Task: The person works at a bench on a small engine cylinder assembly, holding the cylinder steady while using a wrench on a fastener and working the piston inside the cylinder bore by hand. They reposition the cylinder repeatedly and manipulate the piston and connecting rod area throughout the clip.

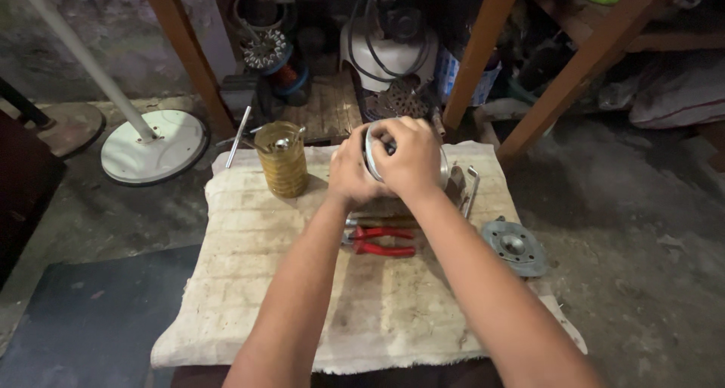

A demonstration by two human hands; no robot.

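Metal motor housing (444, 167) — clasped by left hand (349, 173) and right hand (411, 158) — above red pliers (381, 241).

A repair workshop: pliers (381, 241), motor coils (266, 50), bare concrete floor (634, 229).

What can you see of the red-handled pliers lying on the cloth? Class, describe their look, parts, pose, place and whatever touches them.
The red-handled pliers lie flat on the pale woven cloth, about mid-cloth, just below the two hands. Two red handles, seemingly plastic-coated, point right and stand slightly spread; the dull grey metal head points left and is partly hidden by the left forearm passing above it. Whether the head is open cannot be told. Neither hand touches the pliers; only the cloth bears them. A thin metal tool lies close above them.
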